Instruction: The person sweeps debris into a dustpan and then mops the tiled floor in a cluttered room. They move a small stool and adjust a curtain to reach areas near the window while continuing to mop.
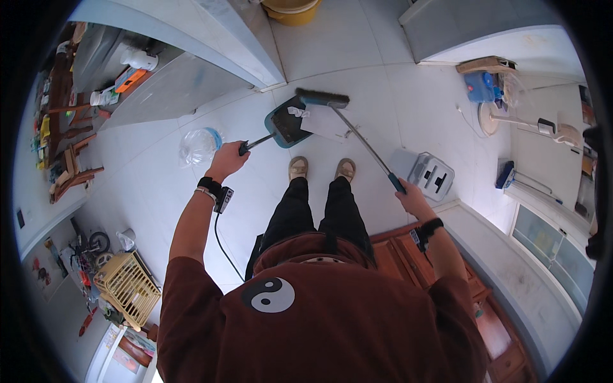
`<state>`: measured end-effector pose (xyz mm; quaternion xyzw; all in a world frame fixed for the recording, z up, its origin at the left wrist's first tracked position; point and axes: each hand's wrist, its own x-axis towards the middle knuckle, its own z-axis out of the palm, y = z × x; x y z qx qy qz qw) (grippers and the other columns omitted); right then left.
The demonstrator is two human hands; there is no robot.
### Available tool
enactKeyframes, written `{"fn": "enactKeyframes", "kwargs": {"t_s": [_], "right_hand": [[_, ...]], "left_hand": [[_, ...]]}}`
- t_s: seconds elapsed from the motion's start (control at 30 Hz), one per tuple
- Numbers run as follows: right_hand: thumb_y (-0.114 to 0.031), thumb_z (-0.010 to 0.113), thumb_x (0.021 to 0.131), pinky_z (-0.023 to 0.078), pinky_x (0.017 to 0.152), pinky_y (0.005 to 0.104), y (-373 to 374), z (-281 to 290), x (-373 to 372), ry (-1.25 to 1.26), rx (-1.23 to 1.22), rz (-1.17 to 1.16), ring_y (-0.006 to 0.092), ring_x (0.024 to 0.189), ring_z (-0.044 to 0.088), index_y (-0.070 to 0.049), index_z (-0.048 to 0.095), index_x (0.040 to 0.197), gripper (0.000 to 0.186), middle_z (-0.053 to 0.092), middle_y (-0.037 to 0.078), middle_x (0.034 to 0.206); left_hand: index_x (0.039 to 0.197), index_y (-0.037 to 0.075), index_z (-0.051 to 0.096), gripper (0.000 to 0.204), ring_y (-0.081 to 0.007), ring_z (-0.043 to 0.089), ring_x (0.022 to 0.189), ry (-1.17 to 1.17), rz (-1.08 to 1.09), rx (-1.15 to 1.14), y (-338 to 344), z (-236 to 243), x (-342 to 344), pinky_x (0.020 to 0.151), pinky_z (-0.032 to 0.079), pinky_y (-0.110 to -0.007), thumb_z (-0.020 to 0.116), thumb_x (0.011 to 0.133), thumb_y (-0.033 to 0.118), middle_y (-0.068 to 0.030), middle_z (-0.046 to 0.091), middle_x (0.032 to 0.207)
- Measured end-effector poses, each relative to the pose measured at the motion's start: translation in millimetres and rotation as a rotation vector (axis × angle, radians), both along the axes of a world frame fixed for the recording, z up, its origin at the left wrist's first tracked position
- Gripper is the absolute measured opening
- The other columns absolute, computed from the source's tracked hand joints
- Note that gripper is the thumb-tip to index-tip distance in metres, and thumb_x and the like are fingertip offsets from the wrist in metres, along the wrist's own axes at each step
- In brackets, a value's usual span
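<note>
My left hand point(227, 161) is closed round the dark grip of a long-handled dustpan point(281, 135), which lies on the floor ahead of my feet. A crumpled white piece of paper point(297, 112) rests at its right side, and the pan's inside looks dark. My right hand point(415, 200) grips the teal end of a broom point(363, 140). The broom's dark bristled head lies just beyond the pan's upper right edge. Right of the pan is a pale flat sheet point(329, 122) on the floor, with small bits of debris by its edge.
A clear plastic jug point(198, 148) with a blue band lies left of the dustpan. A translucent grey box point(431, 176) stands near my right hand. A wall corner point(271, 80) juts out ahead. On the right are a standing fan point(488, 119) and a blue container point(479, 87).
</note>
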<state>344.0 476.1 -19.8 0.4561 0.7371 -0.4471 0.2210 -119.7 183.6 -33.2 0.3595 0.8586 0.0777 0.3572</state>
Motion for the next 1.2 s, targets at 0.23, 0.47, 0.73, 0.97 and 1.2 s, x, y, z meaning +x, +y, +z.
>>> {"fn": "enactKeyframes", "kwargs": {"t_s": [0.23,0.47,0.73,0.97,1.2], "right_hand": [[-0.018,0.056,0.090,0.037,0.035,0.0275,-38.0,3.3,-4.5,-0.037,-0.315,-0.656,0.0110,0.043,0.044,-0.008,0.050,0.128,0.040,0.044,0.000,0.059],[-0.015,0.054,0.091,0.036,0.036,0.0266,-115.3,-5.4,-50.1,-0.045,-0.584,-0.743,0.0107,0.045,0.044,-0.006,0.051,0.110,0.021,0.045,0.000,0.062],[-0.014,0.056,0.091,0.030,0.034,0.0248,-113.6,61.9,27.8,0.086,-0.533,-0.938,0.0090,0.043,0.041,-0.008,0.047,0.133,0.043,0.044,0.000,0.061],[-0.016,0.055,0.091,0.032,0.035,0.0255,-83.6,40.9,61.7,0.010,-0.531,-1.019,0.0102,0.046,0.043,-0.005,0.052,0.111,0.024,0.045,0.002,0.066],[-0.015,0.053,0.093,0.036,0.037,0.0246,-155.0,12.5,-4.0,-0.062,-0.773,-1.011,0.0104,0.048,0.043,-0.009,0.047,0.112,0.021,0.045,0.002,0.067]], "left_hand": [[0.099,0.006,0.065,0.026,-0.0391,0.063,0.082,-0.038,-0.135,0.009,39.9,3.8,19.9,0.072,0.050,-0.046,0.064,0.083,0.027,-0.0176,0.067,0.085],[0.095,0.009,0.065,0.024,-0.0368,0.063,0.081,0.023,-0.321,0.060,91.8,-16.4,45.2,0.070,0.051,-0.046,0.061,0.083,0.030,-0.0144,0.067,0.083],[0.104,0.012,0.065,0.025,-0.0369,0.064,0.079,0.012,-0.377,0.054,69.5,5.0,36.7,0.068,0.051,-0.047,0.061,0.084,0.027,-0.0154,0.067,0.082],[0.093,0.011,0.063,0.017,-0.0359,0.064,0.074,-0.020,-0.533,0.017,37.7,8.4,40.9,0.066,0.050,-0.047,0.061,0.083,0.025,-0.0141,0.066,0.076],[0.093,0.009,0.060,0.020,-0.0371,0.064,0.076,-0.084,-0.526,0.063,59.3,-14.7,102.4,0.066,0.050,-0.049,0.059,0.082,0.027,-0.0154,0.066,0.078]]}}
